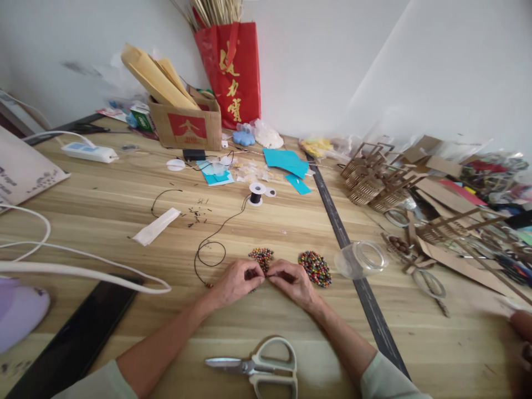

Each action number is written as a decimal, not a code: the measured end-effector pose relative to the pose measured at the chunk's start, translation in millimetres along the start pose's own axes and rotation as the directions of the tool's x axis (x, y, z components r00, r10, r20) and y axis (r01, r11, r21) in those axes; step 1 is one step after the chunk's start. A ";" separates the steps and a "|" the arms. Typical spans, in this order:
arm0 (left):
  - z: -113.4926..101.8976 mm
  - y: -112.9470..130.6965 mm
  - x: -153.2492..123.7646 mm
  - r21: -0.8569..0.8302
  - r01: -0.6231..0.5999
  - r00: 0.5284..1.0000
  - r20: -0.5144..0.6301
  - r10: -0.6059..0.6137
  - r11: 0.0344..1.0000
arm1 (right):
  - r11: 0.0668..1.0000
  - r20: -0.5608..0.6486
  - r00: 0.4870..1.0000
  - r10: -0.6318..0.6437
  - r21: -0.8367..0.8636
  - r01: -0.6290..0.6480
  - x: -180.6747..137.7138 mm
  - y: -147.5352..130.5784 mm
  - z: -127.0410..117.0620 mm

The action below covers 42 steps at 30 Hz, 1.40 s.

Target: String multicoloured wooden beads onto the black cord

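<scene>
Over the middle of the table, my left hand and my right hand meet with closed, pinching fingertips. A thin black cord runs from a white spool, makes a loop, and disappears beneath my left hand near a few reddish beads. Between the fingertips is a tiny dark piece, apparently the cord; whether my right fingers also pinch a bead is hidden. Just beyond the hands lies a small pile of multicoloured beads. A larger bead pile lies beside my right hand.
Scissors lie near the front edge. A clear plastic jar rests on its side at right, before small woven baskets. Cord snippets and a white paper strip lie left. A cardboard box stands behind.
</scene>
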State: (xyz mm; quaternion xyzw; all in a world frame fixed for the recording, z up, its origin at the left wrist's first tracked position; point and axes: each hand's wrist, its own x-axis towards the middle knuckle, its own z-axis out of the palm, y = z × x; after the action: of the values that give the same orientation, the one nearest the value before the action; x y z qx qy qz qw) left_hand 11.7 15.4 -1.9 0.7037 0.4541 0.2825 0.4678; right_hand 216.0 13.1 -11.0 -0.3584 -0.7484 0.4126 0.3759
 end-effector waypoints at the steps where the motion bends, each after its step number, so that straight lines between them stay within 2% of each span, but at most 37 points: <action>1: -0.3 0.5 0.0 0.002 0.002 1.000 0.000 -0.002 1.000 | 1.000 0.003 1.000 0.002 0.000 -0.002 0.1 0.1 0.0; 33: -3.1 8.5 -0.3 0.033 0.003 1.000 0.021 -0.003 0.999 | 0.996 0.058 0.996 -0.074 -0.047 0.077 3.4 -6.2 1.4; 42: -3.1 7.9 0.0 0.035 -0.012 1.000 0.019 0.012 0.999 | 0.994 0.035 0.999 -0.010 -0.108 0.014 -0.7 -2.7 1.3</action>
State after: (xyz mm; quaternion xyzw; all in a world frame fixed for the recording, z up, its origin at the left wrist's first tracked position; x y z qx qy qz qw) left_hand 12.1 15.5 6.6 0.7170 0.4504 0.2708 0.4579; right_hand 214.6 11.0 -9.3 -0.3666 -0.7782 0.3750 0.3456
